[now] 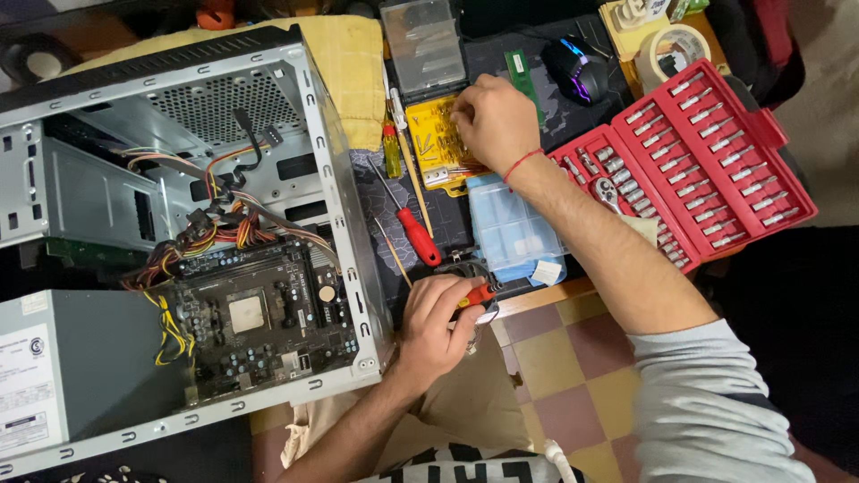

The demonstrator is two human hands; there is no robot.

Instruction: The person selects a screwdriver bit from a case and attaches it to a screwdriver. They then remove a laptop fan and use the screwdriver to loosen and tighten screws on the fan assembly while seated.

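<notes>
Head view: at lower centre the left hand (437, 320) closes around a slim red-and-black screwdriver handle (474, 296), light, rigid and best gripped mid-shaft, while the right hand (494, 121), fingers curled, picks at small, loose-looking bits in a yellow plastic bit case (434, 143) at upper centre.

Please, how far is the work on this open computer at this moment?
Done: the computer case lies open, motherboard exposed. In hand: the left hand grips a red-handled tool and seems to rest on a small fan; the right hand picks in the yellow bit case. Left: cables hang loose, side uncovered.
</notes>
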